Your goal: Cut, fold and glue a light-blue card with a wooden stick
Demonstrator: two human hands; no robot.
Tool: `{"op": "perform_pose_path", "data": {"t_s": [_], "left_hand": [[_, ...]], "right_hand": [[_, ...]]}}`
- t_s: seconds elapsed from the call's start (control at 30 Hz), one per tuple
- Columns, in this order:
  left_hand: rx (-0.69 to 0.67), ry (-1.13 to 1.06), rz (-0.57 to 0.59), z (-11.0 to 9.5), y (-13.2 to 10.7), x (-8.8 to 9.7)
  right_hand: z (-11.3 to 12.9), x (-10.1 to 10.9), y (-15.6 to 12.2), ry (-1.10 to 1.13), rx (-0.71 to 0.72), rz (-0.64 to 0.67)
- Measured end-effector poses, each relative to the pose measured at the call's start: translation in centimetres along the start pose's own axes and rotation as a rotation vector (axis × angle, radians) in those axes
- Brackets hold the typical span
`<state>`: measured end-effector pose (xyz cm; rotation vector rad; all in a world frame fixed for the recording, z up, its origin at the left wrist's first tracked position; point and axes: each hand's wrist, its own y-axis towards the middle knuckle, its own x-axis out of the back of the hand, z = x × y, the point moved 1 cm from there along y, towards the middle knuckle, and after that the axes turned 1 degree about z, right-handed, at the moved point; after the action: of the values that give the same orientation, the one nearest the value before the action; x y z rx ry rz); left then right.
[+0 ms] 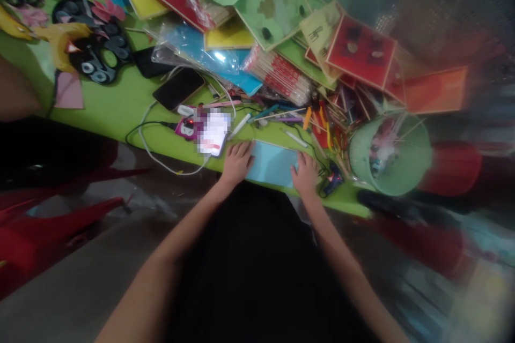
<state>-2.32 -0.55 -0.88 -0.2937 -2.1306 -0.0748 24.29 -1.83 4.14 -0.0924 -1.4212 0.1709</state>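
A light blue rectangular sheet (273,163) lies flat at the front edge of the green table, between my two hands. My left hand (237,163) rests along its left edge, fingers stretched forward and thumb touching the sheet. On the opposite side, my right hand (306,172) lies at the right edge with its fingers extended and its thumb against the sheet. A phone with a lit screen (215,131) is just left of my left hand, beside a purple power strip (187,127). Close to my right hand is a small dark glue gun-like tool (332,179).
Pens and sticks (277,112) are scattered behind the sheet. Decorated panels (362,51) and a bag of sticks (277,72) pile up further back. A green basket (390,155) stands right. A dark phone (179,88) and white cable (147,144) lie left; another person's arm (16,91) shows.
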Motion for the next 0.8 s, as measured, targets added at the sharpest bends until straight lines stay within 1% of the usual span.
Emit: {"op": "perform_pose_path", "data": {"t_s": [0.1,0.2,0.3,0.4,0.47,0.57,0.8], "left_hand": [[-0.003,-0.019,-0.013,0.2,-0.5,-0.2],[0.016,-0.024,-0.034,0.2,-0.7,-0.5],[0.025,-0.039,-0.041,0.1,-0.7,-0.7],[0.024,-0.053,-0.040,0.1,-0.7,-0.8],[0.025,-0.058,-0.043,0.1,-0.6,-0.8],[0.025,-0.069,-0.042,0.1,-0.7,-0.8],[0.021,-0.050,-0.051,0.1,-0.8,-0.9]], "right_hand": [[1.8,0.5,0.7,-0.009,0.020,0.020],[4.6,0.6,1.9,0.008,0.142,0.089],[7.5,0.0,3.2,0.046,0.236,0.122],[9.4,-1.0,4.1,0.044,0.276,0.135],[10.0,-1.6,4.4,0.023,0.287,0.144],[10.2,-2.0,4.5,-0.004,0.292,0.147],[10.2,-1.2,4.7,-0.013,0.313,0.162]]}}
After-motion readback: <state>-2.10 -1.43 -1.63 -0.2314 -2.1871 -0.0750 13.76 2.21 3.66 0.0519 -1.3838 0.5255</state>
